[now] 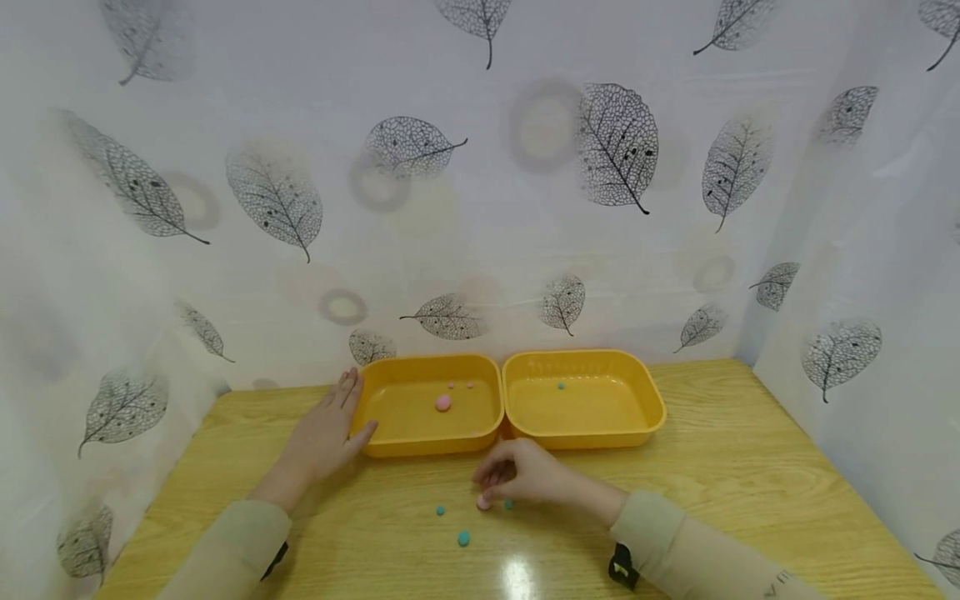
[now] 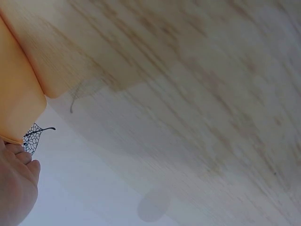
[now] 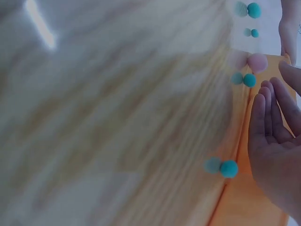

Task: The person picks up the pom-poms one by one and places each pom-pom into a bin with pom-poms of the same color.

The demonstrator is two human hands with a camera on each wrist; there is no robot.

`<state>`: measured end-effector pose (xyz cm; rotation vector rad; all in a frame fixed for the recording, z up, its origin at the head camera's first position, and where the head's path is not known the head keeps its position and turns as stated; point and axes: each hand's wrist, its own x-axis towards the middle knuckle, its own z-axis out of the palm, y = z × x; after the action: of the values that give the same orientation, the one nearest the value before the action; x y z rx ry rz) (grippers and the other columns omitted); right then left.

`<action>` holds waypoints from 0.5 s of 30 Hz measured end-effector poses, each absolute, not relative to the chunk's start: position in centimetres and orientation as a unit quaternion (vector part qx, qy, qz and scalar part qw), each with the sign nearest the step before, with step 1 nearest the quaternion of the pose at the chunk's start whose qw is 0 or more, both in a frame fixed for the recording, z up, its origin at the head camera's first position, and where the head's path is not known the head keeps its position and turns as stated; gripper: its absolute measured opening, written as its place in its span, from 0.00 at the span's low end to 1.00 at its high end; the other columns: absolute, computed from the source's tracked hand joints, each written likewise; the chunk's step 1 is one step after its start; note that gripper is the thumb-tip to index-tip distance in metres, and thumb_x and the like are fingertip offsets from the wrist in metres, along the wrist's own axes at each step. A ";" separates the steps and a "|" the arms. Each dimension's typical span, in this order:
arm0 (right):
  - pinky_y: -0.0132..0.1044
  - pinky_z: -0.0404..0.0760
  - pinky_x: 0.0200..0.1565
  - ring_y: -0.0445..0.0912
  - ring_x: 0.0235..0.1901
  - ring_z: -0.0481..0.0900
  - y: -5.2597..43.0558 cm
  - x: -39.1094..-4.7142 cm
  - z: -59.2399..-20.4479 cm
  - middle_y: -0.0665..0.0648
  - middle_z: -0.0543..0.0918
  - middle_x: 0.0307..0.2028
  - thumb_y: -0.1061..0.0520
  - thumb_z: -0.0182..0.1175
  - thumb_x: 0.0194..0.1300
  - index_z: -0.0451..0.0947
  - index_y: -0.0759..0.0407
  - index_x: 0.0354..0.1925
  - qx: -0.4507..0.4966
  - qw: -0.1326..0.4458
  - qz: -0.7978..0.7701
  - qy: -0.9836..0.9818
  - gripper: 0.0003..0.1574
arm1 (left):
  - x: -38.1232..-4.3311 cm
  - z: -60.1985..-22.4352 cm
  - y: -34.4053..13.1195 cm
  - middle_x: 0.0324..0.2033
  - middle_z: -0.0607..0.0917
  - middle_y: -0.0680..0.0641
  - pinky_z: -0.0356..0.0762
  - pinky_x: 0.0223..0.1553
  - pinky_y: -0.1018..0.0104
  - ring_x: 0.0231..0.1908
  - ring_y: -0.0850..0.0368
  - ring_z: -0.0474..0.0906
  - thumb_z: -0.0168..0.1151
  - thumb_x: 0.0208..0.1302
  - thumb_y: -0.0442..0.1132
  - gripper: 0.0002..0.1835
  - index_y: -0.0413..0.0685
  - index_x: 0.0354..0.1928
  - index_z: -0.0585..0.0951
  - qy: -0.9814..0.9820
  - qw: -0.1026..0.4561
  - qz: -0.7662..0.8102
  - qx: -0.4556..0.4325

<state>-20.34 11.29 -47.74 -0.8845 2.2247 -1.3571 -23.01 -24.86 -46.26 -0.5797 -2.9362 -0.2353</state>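
Note:
My left hand [image 1: 324,432] rests against the left end of the left yellow tray [image 1: 427,447], fingers extended along its side and thumb at the front corner. My right hand [image 1: 528,473] hovers low over the wood table in front of the trays. Its thumb and fingertips point toward a small pink ball [image 3: 257,62], with a gap showing in the right wrist view. Close by lie teal balls [image 1: 463,538] of different sizes. One more teal ball [image 3: 229,168], seen in the right wrist view, is hidden from the head view by the right hand or forearm.
Inside the left tray are a larger pink ball [image 1: 443,403] and two tiny pink ones. The right yellow tray [image 1: 585,440] stands beside it and has one small teal ball [image 1: 561,386]. A leaf-patterned curtain [image 1: 480,233] hangs behind and along the sides.

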 end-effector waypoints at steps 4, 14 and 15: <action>0.25 0.86 0.42 0.31 0.35 0.83 11.2 -20.6 -47.9 0.60 0.92 0.40 0.61 0.79 0.60 0.89 0.64 0.46 -0.307 0.203 -0.480 0.796 0.16 | -23.0 -46.3 -24.9 0.82 0.54 0.28 0.57 0.82 0.39 0.82 0.31 0.52 0.54 0.81 0.52 0.43 0.24 0.80 0.54 -0.976 0.071 -0.077 -0.193; 0.25 0.86 0.43 0.31 0.37 0.83 11.2 -21.2 -48.5 0.55 0.91 0.41 0.59 0.78 0.63 0.90 0.62 0.46 -0.329 0.216 -0.457 0.798 0.14 | -22.9 -46.2 -24.8 0.82 0.53 0.28 0.58 0.82 0.39 0.82 0.31 0.52 0.53 0.81 0.52 0.43 0.25 0.80 0.54 -0.976 0.072 -0.081 -0.192; 0.25 0.85 0.43 0.31 0.36 0.82 11.2 -21.2 -48.6 0.55 0.91 0.41 0.59 0.78 0.63 0.90 0.62 0.46 -0.329 0.217 -0.456 0.798 0.14 | -23.0 -46.2 -24.8 0.82 0.53 0.28 0.58 0.81 0.39 0.82 0.31 0.52 0.53 0.81 0.52 0.43 0.25 0.80 0.54 -0.975 0.072 -0.080 -0.192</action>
<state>-21.20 11.17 -48.56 -0.9124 2.2094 -1.2635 -22.95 -24.84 -46.20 -0.5766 -2.9315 -0.2414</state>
